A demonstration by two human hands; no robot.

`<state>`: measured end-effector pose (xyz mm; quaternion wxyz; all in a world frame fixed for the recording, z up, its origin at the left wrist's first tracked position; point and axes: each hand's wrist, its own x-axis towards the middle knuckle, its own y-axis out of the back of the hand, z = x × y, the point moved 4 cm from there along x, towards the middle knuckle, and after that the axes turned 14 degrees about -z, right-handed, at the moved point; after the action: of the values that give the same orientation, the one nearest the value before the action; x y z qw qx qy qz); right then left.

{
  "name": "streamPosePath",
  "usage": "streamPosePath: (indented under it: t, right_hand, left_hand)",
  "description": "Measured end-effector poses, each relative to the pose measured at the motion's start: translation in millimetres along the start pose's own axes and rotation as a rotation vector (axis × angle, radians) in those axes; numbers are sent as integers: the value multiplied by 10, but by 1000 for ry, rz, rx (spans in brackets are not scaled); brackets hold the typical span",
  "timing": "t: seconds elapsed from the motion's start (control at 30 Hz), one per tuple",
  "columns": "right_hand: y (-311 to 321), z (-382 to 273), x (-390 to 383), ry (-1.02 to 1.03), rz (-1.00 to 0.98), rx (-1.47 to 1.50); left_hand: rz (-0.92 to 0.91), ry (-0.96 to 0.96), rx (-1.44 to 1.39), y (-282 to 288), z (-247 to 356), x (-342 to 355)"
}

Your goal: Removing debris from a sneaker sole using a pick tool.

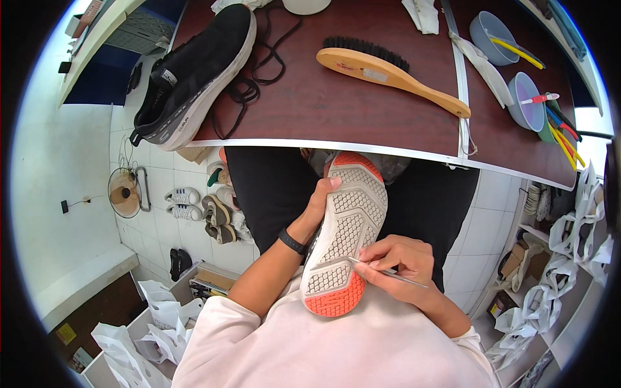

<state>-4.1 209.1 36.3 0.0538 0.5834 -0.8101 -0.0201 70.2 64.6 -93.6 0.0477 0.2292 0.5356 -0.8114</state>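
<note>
A sneaker (pixel 349 223) is held sole up over my lap, its grey-white tread patterned with small cells and its toe and heel patches orange. My left hand (pixel 318 202) is closed around the shoe's left side, thumb against the edge of the sole. Between the fingers of my right hand (pixel 406 266) is a slim metal pick (pixel 407 280). Its tip touches a groove of the tread near the orange patch closest to me. Whether the pick has one prong or two I cannot tell. The upper of this sneaker is mostly hidden.
On the dark red table (pixel 284 116) lie a black sneaker (pixel 200 71) with loose laces, a wooden-handled brush (pixel 388 71) and a white cloth (pixel 482 68). Two bowls (pixel 495 35) hold small brushes at right. Shoes (pixel 185 204) stand on the floor; white bags (pixel 550 291) fill shelves.
</note>
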Motion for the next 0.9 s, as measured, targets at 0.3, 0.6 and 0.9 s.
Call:
streamPosePath:
  t: [0.3,0.6,0.9]
  right_hand:
    - [-10,-29,-24,74,18,-155]
    - [-107,-87,9,133,-27,-256]
    - [-227,-65,69,249,33,-502]
  left_hand:
    - [5,-21,20,-25,6,-24]
    - [-14,-58,3,-32,27,12]
    - [-1,-86,-2,78,-47,47]
